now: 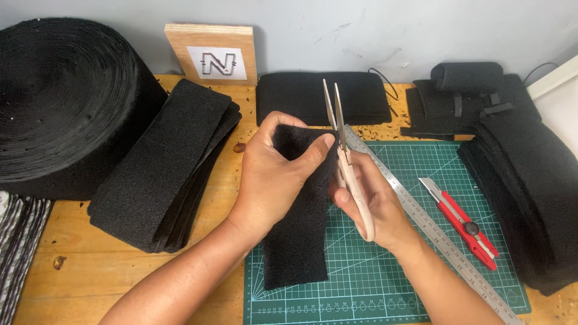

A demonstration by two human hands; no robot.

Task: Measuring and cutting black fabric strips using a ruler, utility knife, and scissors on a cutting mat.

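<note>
From the head camera, your left hand [274, 174] pinches the top of a black foam strip [296, 241]. The strip looks soft and bumpy, like a sponge. It is long with straight sides, and its bottom end lies on the green cutting mat [373, 283]. Your right hand [373, 207] grips pale scissors [346, 159]. The thin blades point up and are open just a little, right at the top edge of the strip.

A shiny metal ruler [433, 225] lies slanted on the mat, just beside your right hand. A red box cutter [463, 222] lies near it. On the wooden table [120, 277], a stack of folded foam [168, 165] sits to your left, next to a big round foam roll [60, 102]. More black foam pieces [530, 180] pile up on your right. A wooden block [211, 54] leans on the wall.

Your left hand hides the top of the strip. The scissor handles are tucked inside your right fingers. The roll is cut off at the picture's edge.
</note>
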